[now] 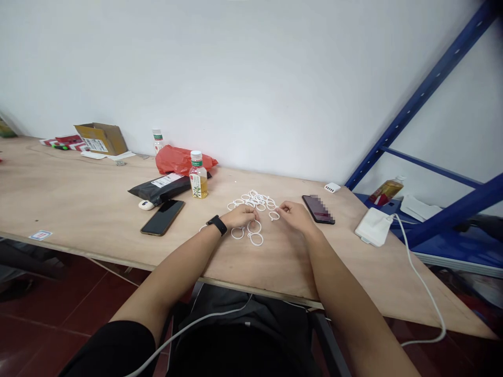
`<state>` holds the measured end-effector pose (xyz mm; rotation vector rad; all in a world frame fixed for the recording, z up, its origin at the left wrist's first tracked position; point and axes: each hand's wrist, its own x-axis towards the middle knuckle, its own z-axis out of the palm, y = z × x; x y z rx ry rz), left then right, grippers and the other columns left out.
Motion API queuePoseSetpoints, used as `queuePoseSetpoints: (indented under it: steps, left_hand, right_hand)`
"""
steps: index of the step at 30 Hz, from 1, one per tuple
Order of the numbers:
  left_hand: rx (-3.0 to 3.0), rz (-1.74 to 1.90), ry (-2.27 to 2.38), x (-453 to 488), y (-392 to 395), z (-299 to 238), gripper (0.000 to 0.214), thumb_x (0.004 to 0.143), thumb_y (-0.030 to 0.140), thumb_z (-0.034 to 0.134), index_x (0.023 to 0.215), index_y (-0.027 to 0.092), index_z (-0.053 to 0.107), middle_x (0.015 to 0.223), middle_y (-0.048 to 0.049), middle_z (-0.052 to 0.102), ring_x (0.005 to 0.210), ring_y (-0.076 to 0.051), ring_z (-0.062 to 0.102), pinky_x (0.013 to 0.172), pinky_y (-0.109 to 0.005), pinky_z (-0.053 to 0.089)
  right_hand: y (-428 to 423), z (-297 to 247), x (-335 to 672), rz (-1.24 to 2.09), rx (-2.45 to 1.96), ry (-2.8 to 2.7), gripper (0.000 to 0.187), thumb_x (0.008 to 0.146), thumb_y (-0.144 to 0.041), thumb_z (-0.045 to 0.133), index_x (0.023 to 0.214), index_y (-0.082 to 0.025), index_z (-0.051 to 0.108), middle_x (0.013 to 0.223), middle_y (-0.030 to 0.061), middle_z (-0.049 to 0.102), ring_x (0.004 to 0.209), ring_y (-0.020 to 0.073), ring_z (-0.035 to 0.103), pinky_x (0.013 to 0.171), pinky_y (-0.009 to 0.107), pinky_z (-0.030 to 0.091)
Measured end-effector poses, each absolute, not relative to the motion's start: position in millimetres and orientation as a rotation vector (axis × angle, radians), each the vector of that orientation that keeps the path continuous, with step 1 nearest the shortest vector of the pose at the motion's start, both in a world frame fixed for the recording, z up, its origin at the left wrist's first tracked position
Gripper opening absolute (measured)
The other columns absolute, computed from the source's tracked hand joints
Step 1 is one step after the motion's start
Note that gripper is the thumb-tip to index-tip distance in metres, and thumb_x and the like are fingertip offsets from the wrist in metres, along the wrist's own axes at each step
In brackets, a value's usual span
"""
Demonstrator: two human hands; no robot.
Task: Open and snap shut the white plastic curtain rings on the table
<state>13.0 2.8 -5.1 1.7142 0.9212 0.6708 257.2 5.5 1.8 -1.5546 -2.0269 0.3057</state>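
A loose cluster of white rings with small eyelets (257, 199) lies on the wooden table in front of me. My left hand (241, 214), wearing a black wristband, is closed in a pinch at the near left of the cluster. From its fingertips a white ring (254, 233) seems to hang, partly over the table. Two more rings lie just below that hand. To the right, my right hand (295, 214) is pinched, its fingertips at the edge of another white ring (274, 219). The exact grip there is small and partly hidden.
Left of the rings are a dark phone (162, 217), a drink bottle (198, 178), a black parcel (161, 188) and a red bag (178, 158). Another phone (317, 209) lies beside my right hand. A white charger (373, 226) with a cable sits further right, near a blue metal frame (424, 89).
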Motion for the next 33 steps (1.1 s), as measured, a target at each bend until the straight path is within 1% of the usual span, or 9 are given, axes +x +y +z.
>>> queuePoseSetpoints:
  steps: [4, 7, 9, 13, 17, 19, 23, 27, 33]
  left_hand:
    - [2.014, 0.537, 0.966, 14, 0, -9, 0.019, 0.068, 0.017, 0.053, 0.075, 0.014, 0.070, 0.067, -0.0004, 0.067, 0.061, -0.011, 0.058, 0.057, -0.019, 0.042]
    - [2.149, 0.551, 0.991, 13, 1, -13, 0.022, 0.068, 0.019, 0.056, 0.081, 0.016, 0.073, 0.074, -0.0010, 0.070, 0.065, -0.013, 0.060, 0.061, -0.021, 0.044]
    - [2.197, 0.624, 1.008, 12, 2, -15, 0.023, 0.070, 0.019, 0.056, 0.084, 0.016, 0.074, 0.080, -0.0023, 0.071, 0.070, -0.014, 0.061, 0.066, -0.023, 0.046]
    - [2.306, 0.847, 1.021, 12, 2, -14, 0.025, 0.071, 0.014, 0.055, 0.089, 0.017, 0.073, 0.091, -0.0047, 0.070, 0.085, -0.018, 0.062, 0.082, -0.028, 0.048]
    - [2.336, 1.060, 0.922, 15, -3, -9, 0.035, 0.075, 0.016, 0.061, 0.109, 0.019, 0.069, 0.111, -0.0079, 0.067, 0.103, -0.020, 0.060, 0.096, -0.033, 0.045]
    - [2.336, 1.091, 0.862, 16, -5, -5, 0.032, 0.080, 0.019, 0.061, 0.111, 0.020, 0.069, 0.112, -0.0077, 0.067, 0.103, -0.019, 0.061, 0.095, -0.032, 0.045]
    - [2.293, 1.077, 0.920, 15, -5, -2, 0.019, 0.082, 0.021, 0.061, 0.095, 0.020, 0.074, 0.097, -0.0051, 0.072, 0.089, -0.016, 0.064, 0.084, -0.027, 0.047]
    - [2.182, 1.059, 0.955, 13, 0, -5, 0.019, 0.081, 0.022, 0.062, 0.094, 0.019, 0.075, 0.096, -0.0047, 0.073, 0.085, -0.015, 0.064, 0.074, -0.023, 0.047]
    - [2.090, 1.123, 0.977, 12, 6, -8, 0.021, 0.075, 0.016, 0.062, 0.091, 0.016, 0.076, 0.091, -0.0054, 0.073, 0.080, -0.014, 0.063, 0.072, -0.023, 0.047]
  right_hand:
    - [10, -1, 270, 0.365, -1.577, -2.103, 0.013, 0.077, -0.029, 0.065, 0.086, -0.021, 0.071, 0.089, 0.0049, 0.071, 0.079, 0.0182, 0.063, 0.070, 0.026, 0.044]
    - [11, -6, 263, 0.367, -1.470, -2.182, 0.017, 0.074, -0.019, 0.064, 0.090, -0.020, 0.071, 0.096, 0.0062, 0.069, 0.088, 0.0195, 0.062, 0.079, 0.029, 0.045]
    - [11, -10, 257, 0.395, -1.414, -2.245, 0.019, 0.074, -0.016, 0.064, 0.091, -0.020, 0.071, 0.096, 0.0061, 0.068, 0.088, 0.0193, 0.062, 0.081, 0.030, 0.045]
    - [10, -15, 244, 0.455, -1.344, -2.267, 0.008, 0.078, -0.022, 0.063, 0.082, -0.019, 0.069, 0.087, 0.0042, 0.066, 0.079, 0.0172, 0.059, 0.076, 0.029, 0.044]
    - [5, -18, 227, 0.740, -1.168, -2.054, 0.017, 0.084, -0.035, 0.056, 0.085, -0.018, 0.062, 0.081, 0.0012, 0.063, 0.070, 0.0141, 0.054, 0.067, 0.027, 0.043]
    - [2, -20, 218, 0.953, -1.070, -1.942, 0.022, 0.086, -0.040, 0.054, 0.086, -0.019, 0.058, 0.074, -0.0007, 0.060, 0.064, 0.0128, 0.051, 0.062, 0.025, 0.041]
    - [-2, -21, 206, 1.177, -1.029, -1.843, 0.027, 0.083, -0.045, 0.058, 0.080, -0.019, 0.054, 0.061, -0.0048, 0.049, 0.052, 0.0098, 0.043, 0.052, 0.023, 0.036]
    - [-2, -19, 202, 1.208, -1.003, -1.778, 0.033, 0.079, -0.050, 0.062, 0.074, -0.019, 0.052, 0.066, -0.0035, 0.051, 0.057, 0.0100, 0.047, 0.055, 0.024, 0.041]
    - [3, -23, 198, 1.163, -0.955, -1.781, 0.036, 0.079, -0.054, 0.061, 0.076, -0.020, 0.052, 0.070, -0.0028, 0.052, 0.059, 0.0108, 0.049, 0.058, 0.025, 0.044]
